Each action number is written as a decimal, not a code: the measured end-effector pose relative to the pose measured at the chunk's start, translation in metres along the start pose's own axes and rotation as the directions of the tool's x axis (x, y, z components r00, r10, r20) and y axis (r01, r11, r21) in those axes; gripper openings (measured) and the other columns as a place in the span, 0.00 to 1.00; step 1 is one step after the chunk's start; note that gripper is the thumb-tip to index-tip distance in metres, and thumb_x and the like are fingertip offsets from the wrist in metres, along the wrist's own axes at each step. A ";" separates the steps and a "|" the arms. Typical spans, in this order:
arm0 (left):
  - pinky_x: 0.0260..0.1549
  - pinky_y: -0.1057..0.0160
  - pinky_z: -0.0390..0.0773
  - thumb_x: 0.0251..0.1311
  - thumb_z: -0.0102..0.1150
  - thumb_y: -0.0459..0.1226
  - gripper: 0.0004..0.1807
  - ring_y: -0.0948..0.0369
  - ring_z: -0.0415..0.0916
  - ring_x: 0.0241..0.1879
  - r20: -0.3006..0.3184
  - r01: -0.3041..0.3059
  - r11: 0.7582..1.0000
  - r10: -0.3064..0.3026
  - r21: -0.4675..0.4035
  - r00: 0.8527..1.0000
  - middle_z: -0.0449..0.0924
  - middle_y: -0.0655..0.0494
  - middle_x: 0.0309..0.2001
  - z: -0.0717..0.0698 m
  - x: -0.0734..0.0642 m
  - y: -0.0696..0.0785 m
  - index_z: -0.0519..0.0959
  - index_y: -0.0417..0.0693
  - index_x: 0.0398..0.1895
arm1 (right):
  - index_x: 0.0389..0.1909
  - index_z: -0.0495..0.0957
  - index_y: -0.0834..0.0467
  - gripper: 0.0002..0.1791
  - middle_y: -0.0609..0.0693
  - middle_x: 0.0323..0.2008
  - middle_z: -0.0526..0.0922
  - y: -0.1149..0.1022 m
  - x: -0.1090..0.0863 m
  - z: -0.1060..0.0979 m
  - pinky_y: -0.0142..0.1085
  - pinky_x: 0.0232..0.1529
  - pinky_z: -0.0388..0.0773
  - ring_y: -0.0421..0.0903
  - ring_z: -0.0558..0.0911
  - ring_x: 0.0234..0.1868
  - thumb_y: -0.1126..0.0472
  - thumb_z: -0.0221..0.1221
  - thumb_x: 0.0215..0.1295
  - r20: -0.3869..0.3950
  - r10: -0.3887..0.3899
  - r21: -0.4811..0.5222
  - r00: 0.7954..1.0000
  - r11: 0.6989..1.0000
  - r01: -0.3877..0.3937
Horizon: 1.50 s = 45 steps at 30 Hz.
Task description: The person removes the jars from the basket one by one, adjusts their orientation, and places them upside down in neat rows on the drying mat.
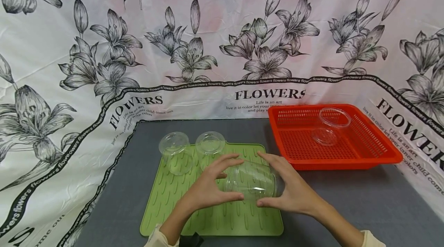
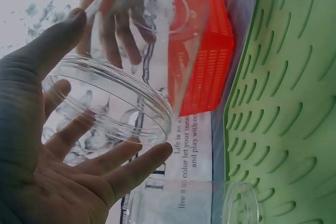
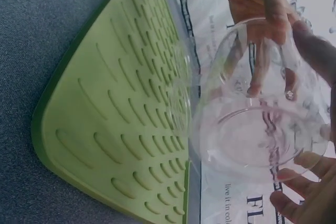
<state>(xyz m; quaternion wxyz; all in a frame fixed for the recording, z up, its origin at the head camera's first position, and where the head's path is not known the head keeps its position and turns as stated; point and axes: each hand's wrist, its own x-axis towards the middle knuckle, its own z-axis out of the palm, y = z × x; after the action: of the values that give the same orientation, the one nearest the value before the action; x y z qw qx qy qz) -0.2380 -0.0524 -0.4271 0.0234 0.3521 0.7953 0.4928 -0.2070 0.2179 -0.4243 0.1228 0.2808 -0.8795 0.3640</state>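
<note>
Left hand [image 1: 211, 189] and right hand [image 1: 293, 189], fingers spread and curved, hold a clear container [image 1: 254, 179] sideways between them above the green mat [image 1: 229, 224].

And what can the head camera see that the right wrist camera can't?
Only the head view shows the red basket with a clear cup inside. Only the right wrist view looks onto the round end of the held cup. Both show that cup between the left hand and right hand, the green mat and the flowery cloth.
</note>
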 end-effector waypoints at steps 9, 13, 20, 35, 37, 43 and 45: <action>0.60 0.56 0.81 0.51 0.79 0.37 0.44 0.52 0.66 0.73 -0.095 0.020 0.973 -0.043 -0.231 0.995 0.61 0.66 0.77 -0.007 -0.006 -0.009 0.70 0.63 0.73 | 0.80 0.56 0.51 0.71 0.48 0.75 0.66 0.011 -0.006 -0.004 0.22 0.67 0.62 0.38 0.68 0.70 0.54 0.85 0.31 -0.079 -0.030 0.168 0.996 0.985 0.043; 0.61 0.50 0.81 0.54 0.76 0.31 0.45 0.47 0.64 0.74 -0.105 -0.035 0.931 -0.003 -0.364 0.994 0.59 0.59 0.78 -0.009 -0.007 -0.014 0.66 0.58 0.75 | 0.81 0.53 0.50 0.72 0.49 0.77 0.63 0.014 -0.007 -0.003 0.21 0.66 0.62 0.40 0.68 0.71 0.55 0.85 0.32 -0.074 -0.021 0.197 0.997 0.980 0.036; 0.59 0.39 0.78 0.61 0.69 0.29 0.42 0.36 0.63 0.72 -0.116 -0.135 0.833 0.086 -0.537 0.990 0.53 0.42 0.78 -0.010 -0.008 -0.024 0.60 0.41 0.77 | 0.81 0.50 0.53 0.70 0.55 0.79 0.58 0.020 -0.008 0.004 0.24 0.68 0.64 0.39 0.65 0.75 0.64 0.82 0.36 -0.051 -0.027 0.366 0.998 0.929 0.044; 0.56 0.39 0.80 0.65 0.66 0.33 0.40 0.46 0.68 0.71 -0.130 -0.195 0.674 0.146 -0.713 0.981 0.52 0.43 0.78 -0.007 -0.002 -0.021 0.56 0.35 0.75 | 0.81 0.44 0.64 0.59 0.58 0.81 0.50 0.000 0.007 0.023 0.33 0.74 0.67 0.45 0.59 0.80 0.52 0.72 0.61 -0.157 -0.094 0.809 0.983 0.559 0.183; 0.56 0.39 0.81 0.65 0.66 0.33 0.40 0.45 0.68 0.70 -0.131 -0.201 0.667 0.154 -0.717 0.979 0.52 0.41 0.78 -0.006 0.000 -0.021 0.56 0.34 0.75 | 0.81 0.43 0.65 0.59 0.58 0.81 0.50 -0.003 0.008 0.024 0.34 0.74 0.67 0.46 0.60 0.80 0.53 0.72 0.61 -0.167 -0.098 0.821 0.981 0.537 0.193; 0.55 0.38 0.80 0.66 0.65 0.32 0.39 0.45 0.68 0.70 -0.119 -0.203 0.651 0.172 -0.731 0.978 0.55 0.48 0.77 -0.004 0.002 -0.021 0.56 0.36 0.75 | 0.80 0.46 0.64 0.57 0.58 0.79 0.56 -0.008 0.008 0.026 0.36 0.73 0.69 0.47 0.66 0.77 0.57 0.74 0.60 -0.195 -0.064 0.849 0.979 0.489 0.201; 0.55 0.38 0.80 0.67 0.64 0.32 0.39 0.45 0.68 0.71 -0.113 -0.203 0.643 0.179 -0.739 0.977 0.55 0.49 0.77 -0.004 0.003 -0.021 0.56 0.37 0.76 | 0.80 0.46 0.64 0.56 0.59 0.78 0.58 -0.008 0.007 0.027 0.37 0.72 0.71 0.48 0.67 0.76 0.59 0.73 0.60 -0.201 -0.056 0.855 0.978 0.477 0.203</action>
<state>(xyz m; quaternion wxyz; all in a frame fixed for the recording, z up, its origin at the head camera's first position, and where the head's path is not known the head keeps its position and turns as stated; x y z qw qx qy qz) -0.2528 -0.0591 -0.4414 0.1018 0.3863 0.4822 0.7797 -0.2084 0.1911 -0.4353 0.0543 0.3425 -0.5387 0.7678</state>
